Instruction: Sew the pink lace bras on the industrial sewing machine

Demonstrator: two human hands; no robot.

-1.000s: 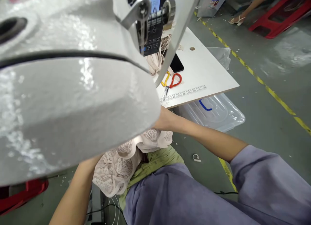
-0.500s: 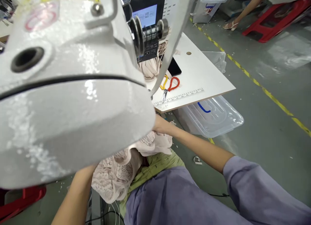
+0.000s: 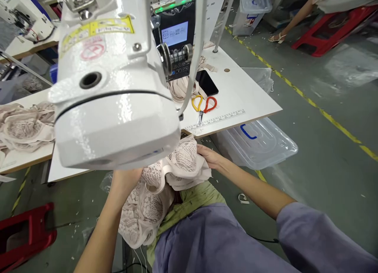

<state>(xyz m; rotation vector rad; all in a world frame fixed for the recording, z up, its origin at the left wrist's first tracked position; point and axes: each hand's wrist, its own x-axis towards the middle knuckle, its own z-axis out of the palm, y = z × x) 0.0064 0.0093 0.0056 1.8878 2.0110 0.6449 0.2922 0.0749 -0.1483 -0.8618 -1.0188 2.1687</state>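
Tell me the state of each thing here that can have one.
Lace fabric: bunched into folds.
Left hand: partly hidden behind sewing machine.
Right hand: touching the fabric's edge.
Display: lit.
Phone: screen dark.
Scissors: lying flat, handles spread.
Nearer clear box: lid on.

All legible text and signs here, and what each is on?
"03", probably: control panel display.
Red slashed-circle sign, its wording illegible: sewing machine head.
Too small or blurred: yellow label, ruler figures, bin label, white chart, remaining panel text.
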